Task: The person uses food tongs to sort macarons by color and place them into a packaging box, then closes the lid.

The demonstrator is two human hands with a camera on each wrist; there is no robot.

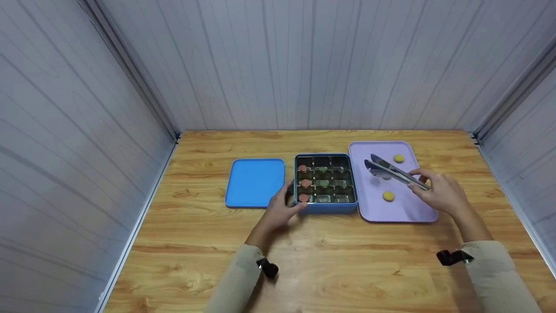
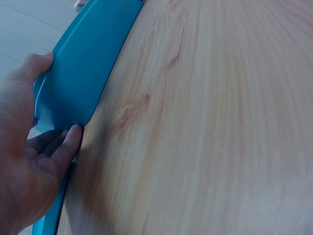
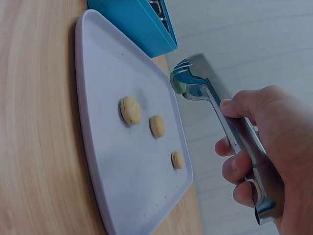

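Observation:
A blue box (image 1: pixel 325 208) with a grid of compartments stands mid-table, holding red-brown pieces (image 1: pixel 306 183) in its left column and green pieces (image 1: pixel 323 183) in the middle one. My left hand (image 1: pixel 284 204) grips the box's front left corner (image 2: pixel 73 83), thumb on one wall and fingers round the other. My right hand (image 1: pixel 436 189) holds metal tongs (image 1: pixel 393 171) above a lilac tray (image 1: pixel 412 213). In the right wrist view the tongs (image 3: pixel 230 127) pinch a small green piece (image 3: pixel 177 84). Three yellow pieces (image 3: pixel 130 110) lie on the tray (image 3: pixel 98 73).
The box's blue lid (image 1: pixel 254 182) lies flat to the left of the box. The wooden table (image 1: pixel 325 269) is closed in by grey panelled walls at the back and on both sides.

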